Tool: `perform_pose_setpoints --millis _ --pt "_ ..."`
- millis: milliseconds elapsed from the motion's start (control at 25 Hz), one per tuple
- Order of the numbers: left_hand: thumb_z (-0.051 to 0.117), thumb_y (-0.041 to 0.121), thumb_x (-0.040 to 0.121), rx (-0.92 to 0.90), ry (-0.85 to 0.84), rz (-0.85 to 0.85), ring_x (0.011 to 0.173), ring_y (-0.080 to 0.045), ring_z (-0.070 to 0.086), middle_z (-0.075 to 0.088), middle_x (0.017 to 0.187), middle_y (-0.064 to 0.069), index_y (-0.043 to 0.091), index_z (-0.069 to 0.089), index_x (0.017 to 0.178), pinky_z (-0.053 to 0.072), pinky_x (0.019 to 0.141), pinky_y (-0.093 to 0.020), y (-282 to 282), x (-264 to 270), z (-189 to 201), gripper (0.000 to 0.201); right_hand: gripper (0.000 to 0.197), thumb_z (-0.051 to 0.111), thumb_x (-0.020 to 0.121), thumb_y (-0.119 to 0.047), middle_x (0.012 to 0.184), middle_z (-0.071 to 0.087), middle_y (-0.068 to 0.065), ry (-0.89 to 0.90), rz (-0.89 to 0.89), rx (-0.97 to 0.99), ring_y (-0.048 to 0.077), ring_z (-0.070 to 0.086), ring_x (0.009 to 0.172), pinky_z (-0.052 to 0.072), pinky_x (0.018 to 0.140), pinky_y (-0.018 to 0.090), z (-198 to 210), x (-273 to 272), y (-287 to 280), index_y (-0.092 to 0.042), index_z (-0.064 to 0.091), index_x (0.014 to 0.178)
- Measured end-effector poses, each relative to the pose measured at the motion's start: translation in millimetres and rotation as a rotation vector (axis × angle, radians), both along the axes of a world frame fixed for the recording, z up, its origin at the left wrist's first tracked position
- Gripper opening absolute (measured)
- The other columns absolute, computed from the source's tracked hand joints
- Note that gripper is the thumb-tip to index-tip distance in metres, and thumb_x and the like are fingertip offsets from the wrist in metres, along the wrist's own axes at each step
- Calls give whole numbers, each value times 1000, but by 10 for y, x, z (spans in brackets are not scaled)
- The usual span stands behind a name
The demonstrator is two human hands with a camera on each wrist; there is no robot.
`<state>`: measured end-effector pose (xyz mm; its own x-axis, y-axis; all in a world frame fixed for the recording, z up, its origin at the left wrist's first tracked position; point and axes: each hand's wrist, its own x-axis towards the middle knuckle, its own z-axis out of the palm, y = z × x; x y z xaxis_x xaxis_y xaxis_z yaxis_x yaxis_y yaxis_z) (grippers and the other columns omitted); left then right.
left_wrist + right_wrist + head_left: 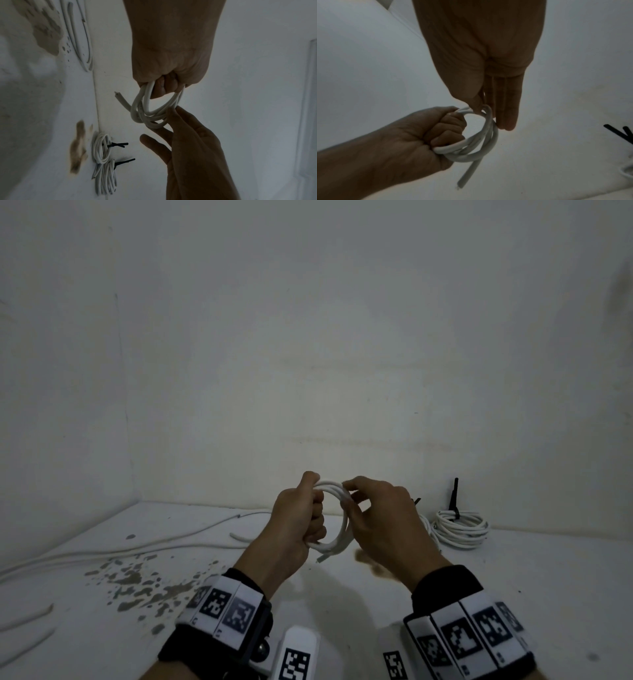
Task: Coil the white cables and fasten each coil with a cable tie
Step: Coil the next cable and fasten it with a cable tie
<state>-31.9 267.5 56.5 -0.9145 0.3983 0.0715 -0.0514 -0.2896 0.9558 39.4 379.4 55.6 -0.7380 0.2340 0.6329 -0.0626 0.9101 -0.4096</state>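
A small coil of white cable (pixel 330 486) is held upright above the table between both hands. My left hand (pixel 315 515) is a fist around the coil's left side, with the strands running through the palm. On the upper right side my right hand (pixel 352 494) pinches the strands between thumb and fingers. The right wrist view shows that thumb (pixel 476 104) pressing the coil (pixel 489 136) against straight fingers (pixel 506 108). A short cut end (pixel 467 175) hangs loose below the loops. In the left wrist view the coil (pixel 149 112) hangs from the left fist (pixel 171 67).
Two finished coils (pixel 101 147) (pixel 106 178), each with a black cable tie (pixel 118 144), lie by the back wall on the right; one of these coils (pixel 460 527) shows in the head view. Loose white cables (pixel 137 546) trail across the left of the stained white table (pixel 479 577).
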Motion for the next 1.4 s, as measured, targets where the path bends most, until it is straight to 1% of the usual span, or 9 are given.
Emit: perform_pose_setpoints --millis 160,280,400,480,640,840,1120,1280,1400 --pt "52 31 97 9 0 15 40 -12 15 21 47 4 19 36 56 17 44 -24 -47 -19 22 45 23 50 102 -33 83 67 2 -25 -23 45 20 63 72 55 69 42 -71 -76 -30 -15 60 92" --pt "52 33 97 55 -38 -8 38 -11 14 20 47 5 20 35 57 17 42 -22 -74 -61 24 46 23 50 101 -36 86 68 -2 -65 18 -8 16 65 71 57 69 37 -73 -81 17 -17 60 94" --pt "51 36 98 123 -91 -96 37 -10 14 18 49 5 21 36 53 15 40 -22 -67 -45 11 50 29 64 93 -42 92 72 4 -73 190 -700 24 73 78 62 74 40 37 -6 7 -15 62 103" --pt "52 40 97 97 -87 -127 38 -10 14 18 50 6 22 38 51 16 39 -23 -38 -7 12 52 39 65 92 -45 77 68 8 -159 343 -1163 27 68 65 60 65 38 118 78 -10 -6 67 97" --pt "55 45 95 99 -72 -153 37 -9 15 19 50 6 21 37 54 16 38 -22 -24 30 54 51 45 59 96 -45 51 39 1 -205 525 -1522 16 40 47 43 52 29 172 101 -38 -10 59 67" --pt "57 46 94 64 -98 -170 38 -8 16 21 52 6 19 43 56 17 38 -20 15 54 28 48 55 67 89 -47 46 29 -2 -180 457 -1611 13 28 41 30 55 27 181 92 -83 -19 39 51" --pt "51 34 98 92 -160 -216 29 -6 16 20 42 8 17 39 58 17 31 -17 30 39 89 45 61 58 95 -49 43 20 -4 -139 452 -1596 9 15 28 18 34 18 214 74 -106 -19 34 48" --pt "46 31 99 73 -175 -224 27 -7 16 20 39 8 18 38 57 18 30 -17 -9 0 121 45 63 59 93 -53 47 21 -1 -182 462 -1533 11 17 32 21 39 20 182 49 -106 -18 40 44" --pt "44 32 100 20 -142 -293 32 -9 31 30 42 6 17 44 54 33 36 -21 -45 -25 64 49 59 60 92 -54 48 32 1 -206 450 -1493 14 27 34 31 41 22 183 67 -25 -15 46 50"
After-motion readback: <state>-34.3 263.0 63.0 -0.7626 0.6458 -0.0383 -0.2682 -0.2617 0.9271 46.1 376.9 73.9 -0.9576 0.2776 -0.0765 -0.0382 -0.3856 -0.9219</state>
